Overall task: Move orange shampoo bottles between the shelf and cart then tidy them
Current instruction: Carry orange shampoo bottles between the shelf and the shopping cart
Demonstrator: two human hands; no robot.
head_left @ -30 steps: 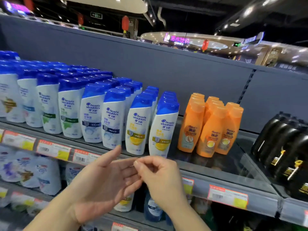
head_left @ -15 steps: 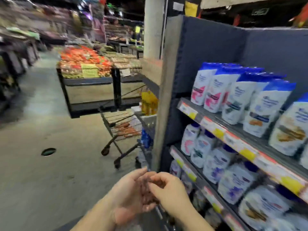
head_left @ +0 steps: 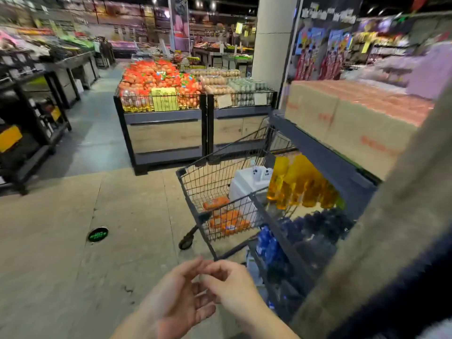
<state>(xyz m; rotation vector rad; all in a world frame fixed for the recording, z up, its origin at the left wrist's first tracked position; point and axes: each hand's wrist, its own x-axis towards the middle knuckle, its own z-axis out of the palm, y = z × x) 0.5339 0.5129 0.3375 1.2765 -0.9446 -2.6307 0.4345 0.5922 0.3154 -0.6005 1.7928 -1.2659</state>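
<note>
Supermarket aisle floor fills the left of the frame; the view has swung away from the shampoo shelf of a second ago and now faces the wire cart point(head_left: 220, 192) at centre right, which suggests the person is turning to fetch bottles. Orange shampoo bottles point(head_left: 226, 220) lie in the cart's basket, perhaps three or four, too blurred to count surely. At bottom centre the left hand point(head_left: 178, 299) and right hand point(head_left: 232, 287) touch fingertips, each grip loose and empty.

One wire cart point(head_left: 195, 182), two bare hands point(head_left: 181, 297), several blurred orange bottles point(head_left: 227, 221).
</note>
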